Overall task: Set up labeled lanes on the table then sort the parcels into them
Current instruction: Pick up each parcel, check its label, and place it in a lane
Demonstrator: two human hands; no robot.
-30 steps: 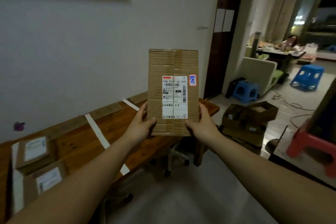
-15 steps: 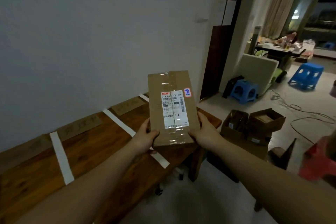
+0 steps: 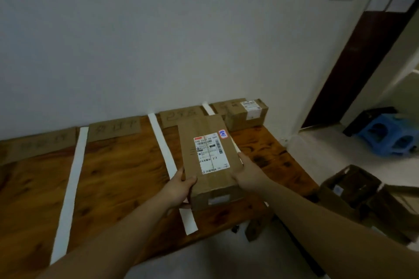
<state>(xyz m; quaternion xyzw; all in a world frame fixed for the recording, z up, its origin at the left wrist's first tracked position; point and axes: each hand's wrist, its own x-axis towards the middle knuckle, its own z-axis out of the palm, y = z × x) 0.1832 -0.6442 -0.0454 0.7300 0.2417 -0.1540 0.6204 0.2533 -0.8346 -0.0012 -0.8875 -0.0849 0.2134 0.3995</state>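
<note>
The fingers (image 3: 190, 180) of the left hand (image 3: 178, 189) curl round the near left corner of a brown parcel (image 3: 212, 179). The thumb is on top, and the other fingers are hidden under the box. The right hand (image 3: 248, 173) grips the right side of the same parcel, with its fingers along that edge. Both hands are holding on, one on each side, and the parcel sits between them.

The parcel lies flat. Its white shipping label (image 3: 210, 154) faces up, and a small pink sticker (image 3: 223, 133) is near the far right corner. The parcel is low over the wooden counter (image 3: 118, 174), close to the front edge. I cannot tell if it touches the wood.

A long white tape strip (image 3: 162, 145) runs just to the left of the parcel. The end of another tape strip (image 3: 207, 108) shows behind it by the wall. A cardboard lane sign (image 3: 181, 115) with writing on it lies just behind the parcel.

A second parcel (image 3: 246, 113) sits in the next lane to the right, against the wall. A blue stool (image 3: 390, 138) is on the floor far to the right.
</note>
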